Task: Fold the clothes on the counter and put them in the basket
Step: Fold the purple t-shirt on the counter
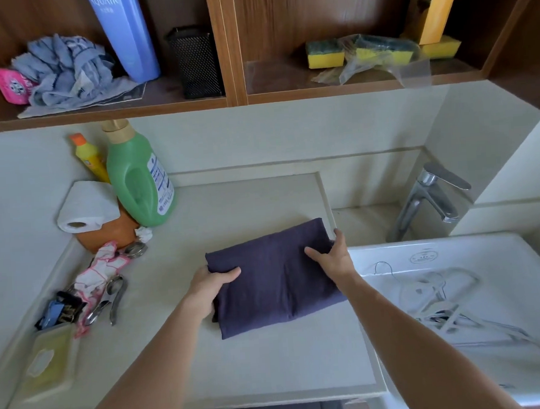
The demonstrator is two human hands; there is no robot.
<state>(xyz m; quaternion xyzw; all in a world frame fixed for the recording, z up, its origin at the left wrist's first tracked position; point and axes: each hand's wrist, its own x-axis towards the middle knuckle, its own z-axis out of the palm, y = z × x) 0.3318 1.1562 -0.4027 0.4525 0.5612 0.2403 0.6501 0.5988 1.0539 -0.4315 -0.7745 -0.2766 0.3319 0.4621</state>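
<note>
Pale stone counter [256,363] lies under both hands, with brown wooden shelves on the wall behind.

I have the left hand [212,287] holding the left edge of the folded dark purple cloth [273,286]. Its thumb is on top and its fingers are curled under. The right hand [335,257] holds the far right corner the same way. The cloth lies flat on the counter between the two hands.

I think the fold could flop open when I lift, because I only hold two edges and the middle hangs free.

Just right of the right hand is the white sink [504,284], with white plastic hangers [443,314] in it. A loose corner could drop in there and catch on them.

Left of the left hand lie small shiny metal tools [116,296], and they could snag the cloth too.

I cannot see the basket anywhere, so I may swing the wrong way.
</note>
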